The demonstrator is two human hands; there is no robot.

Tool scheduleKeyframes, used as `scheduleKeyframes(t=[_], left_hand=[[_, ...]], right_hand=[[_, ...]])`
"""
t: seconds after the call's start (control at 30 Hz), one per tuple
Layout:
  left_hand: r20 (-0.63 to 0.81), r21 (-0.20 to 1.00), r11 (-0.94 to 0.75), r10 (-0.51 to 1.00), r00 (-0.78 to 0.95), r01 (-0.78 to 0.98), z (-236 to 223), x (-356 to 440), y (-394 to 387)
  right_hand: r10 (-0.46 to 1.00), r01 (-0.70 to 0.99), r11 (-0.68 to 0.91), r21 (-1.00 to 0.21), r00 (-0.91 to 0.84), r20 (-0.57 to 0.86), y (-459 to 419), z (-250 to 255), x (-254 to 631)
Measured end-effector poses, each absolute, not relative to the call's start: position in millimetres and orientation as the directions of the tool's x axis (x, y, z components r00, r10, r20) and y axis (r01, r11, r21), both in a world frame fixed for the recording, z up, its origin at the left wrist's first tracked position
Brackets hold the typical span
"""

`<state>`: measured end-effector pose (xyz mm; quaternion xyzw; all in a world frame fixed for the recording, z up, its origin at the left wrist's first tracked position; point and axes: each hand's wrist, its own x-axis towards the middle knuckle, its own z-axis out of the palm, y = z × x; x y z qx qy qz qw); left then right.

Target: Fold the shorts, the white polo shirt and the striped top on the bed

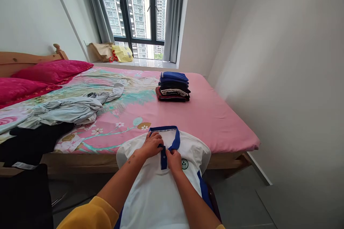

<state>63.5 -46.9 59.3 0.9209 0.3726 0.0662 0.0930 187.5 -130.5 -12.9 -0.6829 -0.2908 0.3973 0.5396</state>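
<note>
Head view: white polo shirt [157, 200] is front-up btwn the person & the bed [217, 114], collar end overlapping bed's near edge. L hand [153, 145] is bent over L side of blue collar [176, 141]; can't tell if it grips. R hand [174, 161] pinches shirt nr top of blue placket [163, 161]. Folded stack [174, 86] sits farther back on bed; crumpled grey clothes [72, 110] lie L.

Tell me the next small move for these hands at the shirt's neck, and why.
I'd probably draw the two ends of the blue collar together above the placket: the white shirt gapes at the neck, and the left hand and right hand are both already there.
</note>
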Motion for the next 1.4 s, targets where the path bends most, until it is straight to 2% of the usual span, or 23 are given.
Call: scheduleKeyframes(t=[0.17, 0.4, 0.7, 0.93, 1.4], left_hand=[[-0.041, 0.224, -0.699, 0.689, 0.723, 0.679, 68, 73, -36], [-0.132, 0.224, -0.688, 0.681, 0.721, 0.691, 65, 80, -29], [-0.197, 0.277, -0.700, 0.629, 0.752, 0.658, 64, 81, -26], [-0.252, 0.326, -0.710, 0.571, 0.781, 0.624, 71, 76, -28], [-0.238, 0.315, -0.669, 0.631, 0.739, 0.673, 66, 81, -28]], right_hand=[[0.812, -0.029, -0.201, -0.979, 0.554, -0.183, -137, -15, 189], [0.825, -0.065, -0.196, -0.978, 0.528, -0.200, -137, -11, 188], [0.873, 0.083, -0.084, -0.993, 0.487, -0.033, -133, -11, 185], [0.869, 0.054, -0.116, -0.992, 0.489, -0.075, -132, -14, 185], [0.899, -0.130, -0.145, -0.981, 0.398, -0.185, -133, -12, 187]])
